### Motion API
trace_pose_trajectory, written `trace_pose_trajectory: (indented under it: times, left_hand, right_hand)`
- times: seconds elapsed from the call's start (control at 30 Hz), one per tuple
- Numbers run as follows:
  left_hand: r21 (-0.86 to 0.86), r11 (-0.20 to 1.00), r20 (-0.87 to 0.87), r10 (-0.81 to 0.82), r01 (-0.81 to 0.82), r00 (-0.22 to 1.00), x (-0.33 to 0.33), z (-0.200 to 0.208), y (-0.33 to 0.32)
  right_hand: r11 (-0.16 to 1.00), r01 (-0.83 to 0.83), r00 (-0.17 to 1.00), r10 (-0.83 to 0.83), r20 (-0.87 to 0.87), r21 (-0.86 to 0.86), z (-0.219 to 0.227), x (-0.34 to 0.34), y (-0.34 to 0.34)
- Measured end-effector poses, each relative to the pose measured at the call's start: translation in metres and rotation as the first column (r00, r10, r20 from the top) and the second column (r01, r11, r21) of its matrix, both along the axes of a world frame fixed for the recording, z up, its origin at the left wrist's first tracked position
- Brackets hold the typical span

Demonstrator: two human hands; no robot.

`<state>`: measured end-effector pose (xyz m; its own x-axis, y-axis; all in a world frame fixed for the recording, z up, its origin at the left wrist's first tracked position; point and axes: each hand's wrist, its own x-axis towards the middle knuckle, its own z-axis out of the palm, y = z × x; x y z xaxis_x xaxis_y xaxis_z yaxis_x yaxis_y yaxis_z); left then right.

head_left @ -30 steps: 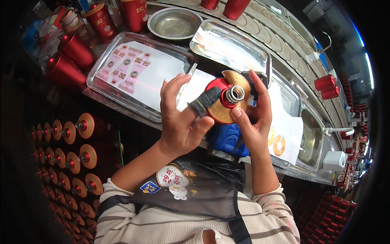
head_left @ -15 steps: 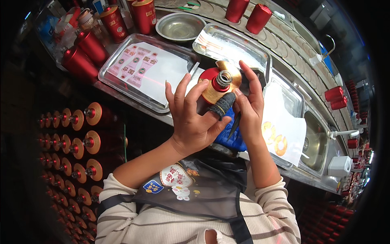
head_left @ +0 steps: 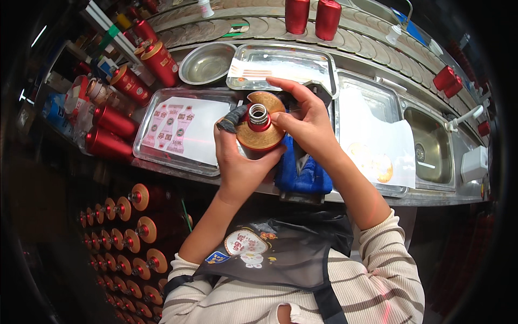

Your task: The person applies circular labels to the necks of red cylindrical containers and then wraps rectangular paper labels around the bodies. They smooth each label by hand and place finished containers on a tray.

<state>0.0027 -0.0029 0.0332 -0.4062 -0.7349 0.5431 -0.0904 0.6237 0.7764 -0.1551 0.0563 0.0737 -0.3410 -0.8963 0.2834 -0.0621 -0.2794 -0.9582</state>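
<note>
A red bottle (head_left: 263, 153) with a bare, threaded glass mouth (head_left: 258, 113) is cradled in my left hand (head_left: 237, 162), thumb at its lower side. One left finger wears a dark cloth wrap (head_left: 233, 119). Around the bottle's neck lies a gold ring-shaped label (head_left: 251, 137), with a curved end (head_left: 268, 99) standing up on the far side. My right hand (head_left: 308, 120) presses its thumb on the label beside the neck, while the index finger stretches past the label's far end. Its other fingers are mostly hidden, so I cannot tell whether they hold a dark tool.
A blue padded support (head_left: 305, 175) sits below the bottle. On the left, a metal tray (head_left: 202, 168) carries pink printed labels (head_left: 170, 127). To the right, a white sheet with gold labels (head_left: 384, 168) lies beside a sink (head_left: 440, 178). Red bottles (head_left: 297, 16) stand on the conveyor (head_left: 259, 32).
My left hand has come round the bottle's left side from in front of it. The right thumb has moved onto the label near the neck. The dark pointed tool below my right hand no longer shows.
</note>
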Motion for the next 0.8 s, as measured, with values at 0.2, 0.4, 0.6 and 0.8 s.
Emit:
trace_pose_trajectory:
  times: [0.2, 0.4, 0.6, 0.8]
  left_hand:
    - [0.474, 0.560, -0.379, -0.567, 0.680, 0.731, 0.022, 0.021, -0.039]
    - [0.327, 0.879, -0.138, -0.320, 0.348, 0.937, 0.011, -0.002, -0.023]
    - [0.315, 0.905, -0.023, -0.293, 0.285, 0.956, 0.024, 0.002, -0.025]
    - [0.343, 0.845, -0.145, -0.382, 0.409, 0.913, 0.028, 0.005, -0.035]
  right_hand:
    - [1.000, 0.009, 1.000, -0.009, 0.001, 0.025, 0.002, 0.002, 0.010]
    - [0.998, 0.062, 0.995, -0.062, 0.082, -0.006, -0.001, 0.011, 0.010]
    - [0.996, 0.089, 0.988, -0.091, 0.128, 0.018, 0.005, 0.016, 0.009]
    - [0.998, 0.041, 0.991, -0.048, 0.124, 0.057, 0.005, 0.013, 0.013]
